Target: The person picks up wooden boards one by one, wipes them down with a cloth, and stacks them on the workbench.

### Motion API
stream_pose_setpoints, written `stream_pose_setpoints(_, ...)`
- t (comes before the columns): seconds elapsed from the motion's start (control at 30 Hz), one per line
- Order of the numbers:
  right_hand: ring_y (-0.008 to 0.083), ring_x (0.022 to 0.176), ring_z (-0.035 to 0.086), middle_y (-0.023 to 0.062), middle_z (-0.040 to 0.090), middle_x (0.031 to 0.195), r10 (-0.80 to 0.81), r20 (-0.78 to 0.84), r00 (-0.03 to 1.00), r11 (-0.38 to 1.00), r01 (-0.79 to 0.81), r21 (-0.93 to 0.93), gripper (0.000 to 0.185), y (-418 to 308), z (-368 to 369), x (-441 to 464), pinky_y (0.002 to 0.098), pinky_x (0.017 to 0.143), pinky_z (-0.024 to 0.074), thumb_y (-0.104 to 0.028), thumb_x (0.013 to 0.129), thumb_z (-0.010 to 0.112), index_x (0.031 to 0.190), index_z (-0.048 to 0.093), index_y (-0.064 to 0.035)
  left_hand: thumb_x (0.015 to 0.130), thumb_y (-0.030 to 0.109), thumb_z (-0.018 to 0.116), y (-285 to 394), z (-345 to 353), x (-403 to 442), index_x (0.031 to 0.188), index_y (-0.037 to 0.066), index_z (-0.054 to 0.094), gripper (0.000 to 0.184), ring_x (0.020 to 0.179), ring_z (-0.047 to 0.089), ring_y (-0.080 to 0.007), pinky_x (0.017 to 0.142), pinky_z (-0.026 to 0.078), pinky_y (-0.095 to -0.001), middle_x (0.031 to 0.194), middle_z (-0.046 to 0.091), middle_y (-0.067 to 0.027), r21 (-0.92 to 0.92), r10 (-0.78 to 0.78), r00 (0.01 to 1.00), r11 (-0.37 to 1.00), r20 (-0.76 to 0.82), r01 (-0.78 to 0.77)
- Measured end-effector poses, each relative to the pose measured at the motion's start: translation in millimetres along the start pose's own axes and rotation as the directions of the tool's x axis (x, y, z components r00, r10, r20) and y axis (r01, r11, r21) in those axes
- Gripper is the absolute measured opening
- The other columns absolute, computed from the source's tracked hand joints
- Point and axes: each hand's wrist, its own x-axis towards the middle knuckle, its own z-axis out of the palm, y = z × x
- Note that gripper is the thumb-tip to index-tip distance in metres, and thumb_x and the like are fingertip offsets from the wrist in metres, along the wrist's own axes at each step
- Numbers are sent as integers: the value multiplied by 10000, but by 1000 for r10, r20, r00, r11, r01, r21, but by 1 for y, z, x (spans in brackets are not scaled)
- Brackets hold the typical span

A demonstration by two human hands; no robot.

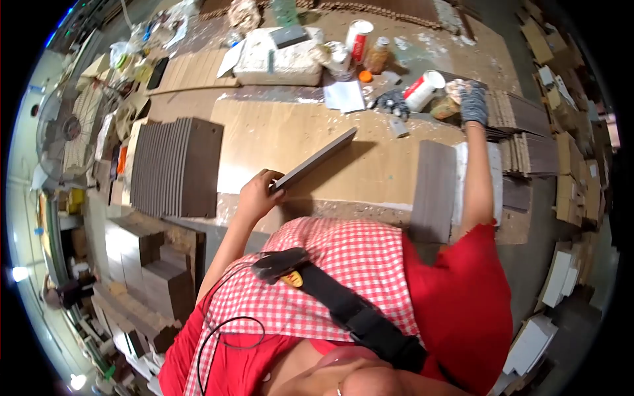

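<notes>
My left hand (pixel 260 195) is bare and grips the lower end of a grey-brown board (pixel 316 158), which stands on its edge, slanting up to the right over the pale wooden worktop (pixel 251 142). At the right, my right hand (pixel 473 104), in a grey glove, is at a crumpled pinkish rag (pixel 456 88) beside a jar (pixel 444 108); its fingers are too small to make out. Left of the jar lies a red and white can (pixel 424 90), with a dark glove (pixel 391 102) next to it. A flat grey board (pixel 432 191) lies below my right arm.
A row of upright boards (pixel 175 166) stands at the left. Further stacked boards (pixel 528 153) are at the right. A white-stained block (pixel 279 58), another red and white can (pixel 358 41) and an orange cap (pixel 365 76) sit at the back. A fan (pixel 72 129) is far left.
</notes>
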Motion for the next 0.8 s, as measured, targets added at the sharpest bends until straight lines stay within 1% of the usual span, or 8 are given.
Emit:
stream_pose_setpoints(0.23,348,931,577,211,578,1019,45,-170,984,998,-37,50,344,-40,-53,1,422,822,457,-316,868,539,1101,530,-63,760,-19,605,-79,32,-36,925,-8,628,167,822,591,-105,753,454,-261,882,650,-47,-576,-68,995,817,-78,10)
stream_pose_setpoints(0.4,124,701,589,78,601,866,-254,-60,965,745,235,624,246,-139,-55,-56,247,632,522,-207,900,517,1072,539,-33,784,-49,556,-72,50,-34,856,-31,587,80,706,515,-102,654,423,-229,757,544,-36,-633,-98,918,751,-384,-185)
stream_pose_setpoints(0.43,142,737,594,81,603,917,-310,390,867,166,-354,920,277,-185,-77,-78,266,660,536,-222,906,508,1106,520,-31,785,-62,534,-53,39,-30,831,-33,564,62,665,456,-99,616,396,-222,718,470,-29,-596,-40,873,746,-486,-297)
stream_pose_setpoints(0.57,177,940,583,77,556,1085,-664,377,646,-297,-691,659,235,-308,-26,-153,274,840,499,-105,888,518,1114,506,-42,800,-60,587,-5,-5,-22,850,-34,559,63,679,459,-113,625,371,-205,725,482,-49,-474,45,815,794,-578,-380)
stream_pose_setpoints(0.6,171,966,568,75,559,1073,-560,35,828,-35,-65,997,237,-338,-57,-179,303,887,461,-151,898,515,1112,508,-49,796,-48,601,2,-13,-20,857,-41,554,77,672,449,-116,617,365,-205,723,481,-51,-420,107,798,804,-593,-420)
stream_pose_setpoints(0.67,214,937,573,95,576,989,-548,244,800,-215,-417,883,250,-383,-101,-218,357,863,447,-219,875,539,1057,535,-48,794,-56,593,25,-31,-23,872,-49,549,90,666,442,-118,614,372,-216,721,479,-59,-316,211,794,835,-570,-450)
stream_pose_setpoints(0.73,270,858,564,117,568,893,-582,-125,803,482,465,743,251,-400,-104,-236,391,781,450,-257,844,547,985,560,-50,795,-82,541,3,-17,-23,895,-52,549,104,720,488,-106,643,409,-210,802,535,-72,-568,63,856,723,-513,-393)
stream_pose_setpoints(0.8,309,802,543,131,550,842,-580,-191,792,418,491,764,247,-396,-91,-225,405,748,445,-274,806,562,918,574,-54,799,-87,534,9,-17,-16,876,-49,542,86,715,487,-99,640,406,-202,796,534,-58,-502,42,834,781,-550,-370)
